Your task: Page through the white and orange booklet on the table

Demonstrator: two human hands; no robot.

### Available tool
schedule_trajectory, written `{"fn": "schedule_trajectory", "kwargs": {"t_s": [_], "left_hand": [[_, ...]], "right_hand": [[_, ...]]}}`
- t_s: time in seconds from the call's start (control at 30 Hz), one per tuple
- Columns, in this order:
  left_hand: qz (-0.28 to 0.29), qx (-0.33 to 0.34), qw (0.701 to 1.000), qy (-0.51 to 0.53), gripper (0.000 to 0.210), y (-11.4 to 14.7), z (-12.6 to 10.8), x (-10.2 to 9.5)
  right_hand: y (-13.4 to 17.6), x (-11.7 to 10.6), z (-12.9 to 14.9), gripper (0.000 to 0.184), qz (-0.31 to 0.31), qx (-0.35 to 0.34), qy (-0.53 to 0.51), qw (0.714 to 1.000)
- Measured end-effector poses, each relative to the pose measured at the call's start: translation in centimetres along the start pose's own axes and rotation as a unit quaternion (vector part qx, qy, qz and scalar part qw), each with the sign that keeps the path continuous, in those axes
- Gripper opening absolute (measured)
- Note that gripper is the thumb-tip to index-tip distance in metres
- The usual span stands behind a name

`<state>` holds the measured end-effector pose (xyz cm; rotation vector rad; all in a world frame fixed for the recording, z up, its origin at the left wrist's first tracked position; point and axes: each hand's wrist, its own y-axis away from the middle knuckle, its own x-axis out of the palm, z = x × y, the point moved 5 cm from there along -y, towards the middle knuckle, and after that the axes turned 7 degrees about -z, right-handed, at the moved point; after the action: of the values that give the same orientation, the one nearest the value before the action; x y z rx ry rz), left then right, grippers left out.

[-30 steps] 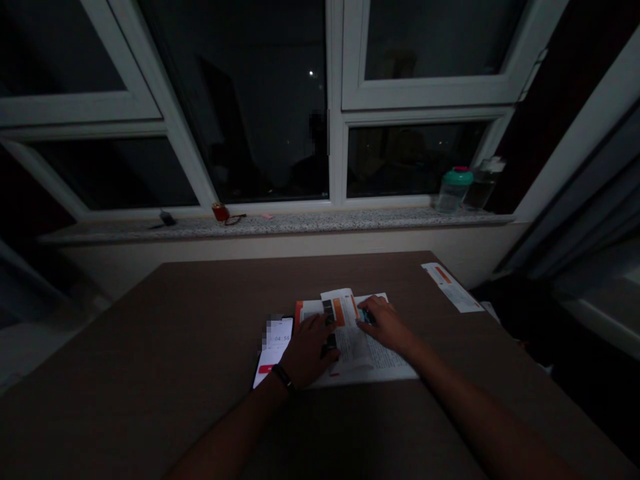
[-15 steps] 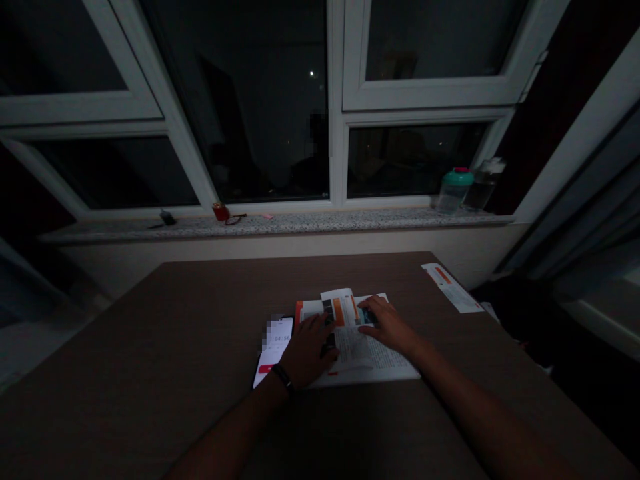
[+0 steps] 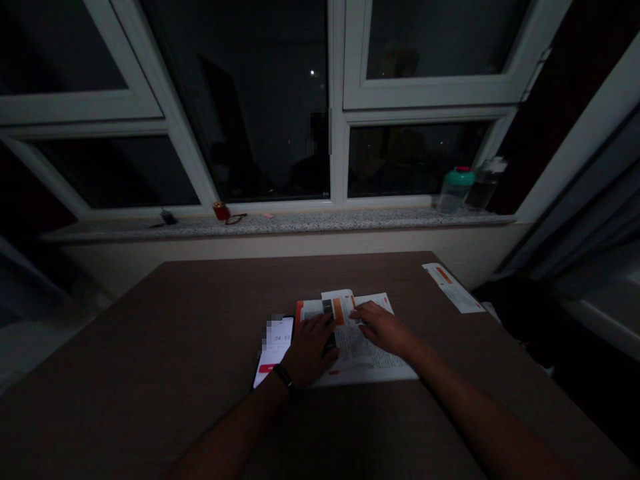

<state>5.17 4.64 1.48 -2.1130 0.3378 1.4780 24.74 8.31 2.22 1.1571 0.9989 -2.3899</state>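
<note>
A printed magazine or booklet (image 3: 385, 363) lies on the brown table in front of me. A piece of printed paper (image 3: 339, 295) with an orange block lies on it and juts past its top edge. My left hand (image 3: 313, 347), with a dark band on the wrist, rests palm down on the left part of the pages, fingers spread. Across from it, my right hand (image 3: 383, 327) lies over the upper right of the paper, fingers stretched and thumb apart. Beside my left hand is a phone (image 3: 267, 367) with a lit timer screen.
A printed paper strip (image 3: 453, 290) lies at the table's (image 3: 200, 320) right edge. On the granite windowsill (image 3: 310, 221) stand a teal-lidded bottle (image 3: 456, 190), a clear bottle (image 3: 485, 183) and a small red jar (image 3: 221, 211). Dark windows rise behind.
My right hand has slid a little to the left over the paper, its fingers now closer together. My left hand stays in place.
</note>
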Motion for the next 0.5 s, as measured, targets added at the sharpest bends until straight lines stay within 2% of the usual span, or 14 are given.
{"fn": "schedule_trajectory", "kwargs": {"t_s": [0.2, 0.5], "left_hand": [[0.002, -0.001, 1.0, -0.006, 0.055, -0.11, 0.07, 0.07], [0.007, 0.002, 1.0, -0.006, 0.054, -0.16, -0.29, -0.29]], "right_hand": [[0.03, -0.17, 0.11, 0.034, 0.006, 0.008, 0.007, 1.0], [0.0, -0.06, -0.02, 0.036, -0.006, 0.008, -0.003, 1.0]]}}
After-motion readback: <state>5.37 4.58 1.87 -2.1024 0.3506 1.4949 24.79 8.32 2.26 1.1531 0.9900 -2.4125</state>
